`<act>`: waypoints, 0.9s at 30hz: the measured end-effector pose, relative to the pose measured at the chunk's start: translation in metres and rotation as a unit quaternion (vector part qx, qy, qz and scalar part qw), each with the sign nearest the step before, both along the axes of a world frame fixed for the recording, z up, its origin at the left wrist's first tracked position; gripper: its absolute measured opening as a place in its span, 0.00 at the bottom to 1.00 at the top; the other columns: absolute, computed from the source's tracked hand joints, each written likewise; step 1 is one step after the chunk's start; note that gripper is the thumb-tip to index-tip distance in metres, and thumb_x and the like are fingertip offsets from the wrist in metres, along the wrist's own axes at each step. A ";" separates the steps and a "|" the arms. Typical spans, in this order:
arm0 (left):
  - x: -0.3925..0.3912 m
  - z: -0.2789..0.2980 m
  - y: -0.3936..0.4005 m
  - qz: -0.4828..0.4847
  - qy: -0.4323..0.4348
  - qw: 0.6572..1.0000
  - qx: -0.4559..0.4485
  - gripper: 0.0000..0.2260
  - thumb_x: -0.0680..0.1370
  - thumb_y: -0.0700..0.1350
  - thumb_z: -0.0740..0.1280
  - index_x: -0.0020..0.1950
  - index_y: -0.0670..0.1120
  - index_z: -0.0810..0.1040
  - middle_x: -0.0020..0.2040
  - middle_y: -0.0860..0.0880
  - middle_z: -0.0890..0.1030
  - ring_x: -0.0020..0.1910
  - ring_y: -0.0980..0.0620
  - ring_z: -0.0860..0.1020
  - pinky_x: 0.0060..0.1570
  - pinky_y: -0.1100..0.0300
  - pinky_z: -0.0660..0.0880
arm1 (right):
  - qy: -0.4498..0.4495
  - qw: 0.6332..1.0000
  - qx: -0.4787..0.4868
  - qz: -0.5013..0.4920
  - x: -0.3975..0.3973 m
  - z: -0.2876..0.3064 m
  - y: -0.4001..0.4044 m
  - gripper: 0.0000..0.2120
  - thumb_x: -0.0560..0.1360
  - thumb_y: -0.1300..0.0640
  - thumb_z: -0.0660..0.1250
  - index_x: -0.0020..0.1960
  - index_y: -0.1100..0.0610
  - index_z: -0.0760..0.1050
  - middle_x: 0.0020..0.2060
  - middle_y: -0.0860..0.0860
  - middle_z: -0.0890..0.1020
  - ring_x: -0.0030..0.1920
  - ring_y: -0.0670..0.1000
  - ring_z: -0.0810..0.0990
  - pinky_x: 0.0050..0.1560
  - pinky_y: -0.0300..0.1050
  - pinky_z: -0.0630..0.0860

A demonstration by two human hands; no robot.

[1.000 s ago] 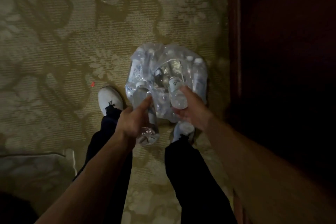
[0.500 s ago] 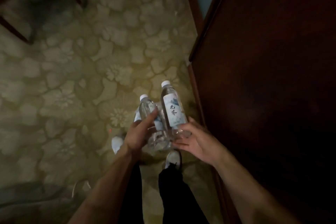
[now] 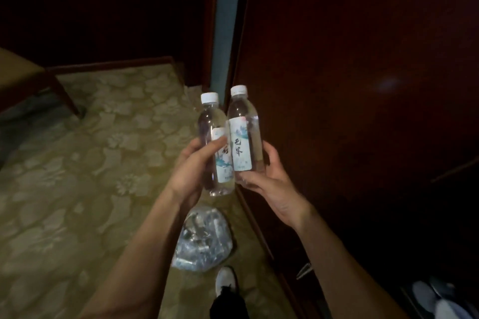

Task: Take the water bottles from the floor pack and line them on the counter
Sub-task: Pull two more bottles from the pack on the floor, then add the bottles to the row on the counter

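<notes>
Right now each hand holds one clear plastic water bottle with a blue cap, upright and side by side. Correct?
Not quite: the caps are white. The head view shows the left hand and right hand each holding one clear plastic water bottle, upright and side by side.

Left hand grip on one upright water bottle, right hand grip on second bottle touching at its 3 o'clock, plastic floor pack at 6 o'clock on patterned carpet, dark wooden cabinet at 3 o'clock.
</notes>
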State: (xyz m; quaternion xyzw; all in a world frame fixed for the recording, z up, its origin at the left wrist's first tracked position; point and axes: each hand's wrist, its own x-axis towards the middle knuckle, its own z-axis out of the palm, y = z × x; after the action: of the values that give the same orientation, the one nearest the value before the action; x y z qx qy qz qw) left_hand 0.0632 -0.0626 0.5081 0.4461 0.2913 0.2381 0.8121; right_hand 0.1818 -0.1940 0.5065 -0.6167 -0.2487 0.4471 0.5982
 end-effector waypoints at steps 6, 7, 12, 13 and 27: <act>-0.002 0.100 -0.043 -0.090 -0.096 0.989 0.071 0.22 0.74 0.44 0.71 0.66 0.38 0.77 0.62 0.34 0.81 0.57 0.37 0.82 0.57 0.38 0.79 | -0.097 0.990 0.068 -0.073 -0.023 0.094 -0.066 0.36 0.75 0.68 0.69 0.74 0.45 0.58 0.62 0.52 0.81 0.62 0.50 0.80 0.55 0.45 0.78; 0.000 0.116 -0.053 -0.111 -0.112 0.983 0.090 0.21 0.74 0.44 0.71 0.66 0.38 0.77 0.61 0.35 0.82 0.58 0.37 0.82 0.58 0.37 0.79 | -0.108 0.987 0.082 -0.089 -0.024 0.110 -0.082 0.36 0.75 0.69 0.68 0.75 0.47 0.58 0.62 0.53 0.81 0.63 0.51 0.80 0.56 0.46 0.78; 0.018 0.197 -0.123 -0.174 -0.185 0.954 0.160 0.16 0.76 0.45 0.69 0.63 0.40 0.79 0.59 0.37 0.83 0.59 0.37 0.82 0.62 0.35 0.76 | -0.173 0.957 0.157 -0.174 -0.030 0.191 -0.161 0.36 0.72 0.61 0.72 0.75 0.48 0.59 0.61 0.53 0.82 0.63 0.55 0.80 0.63 0.57 0.76; 0.023 0.211 -0.140 -0.181 -0.195 0.947 0.179 0.16 0.78 0.46 0.68 0.63 0.41 0.79 0.59 0.38 0.83 0.59 0.37 0.82 0.62 0.36 0.76 | -0.189 0.946 0.174 -0.198 -0.031 0.204 -0.176 0.35 0.71 0.59 0.73 0.74 0.48 0.61 0.61 0.54 0.82 0.63 0.55 0.80 0.63 0.58 0.76; 0.134 0.287 -0.436 -0.292 -0.282 0.891 0.205 0.21 0.74 0.50 0.71 0.65 0.45 0.77 0.56 0.44 0.86 0.53 0.44 0.86 0.53 0.46 0.83 | -0.371 0.838 0.157 -0.368 0.012 0.292 -0.469 0.23 0.69 0.55 0.73 0.64 0.47 0.76 0.56 0.47 0.85 0.57 0.47 0.83 0.53 0.44 0.81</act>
State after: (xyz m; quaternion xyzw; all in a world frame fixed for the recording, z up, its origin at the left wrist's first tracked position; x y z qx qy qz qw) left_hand 0.1969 -0.4983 0.7954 0.5818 -0.1485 0.1605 0.7834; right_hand 0.1940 -0.6627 0.7986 -0.6806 -0.2738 -0.1130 0.6701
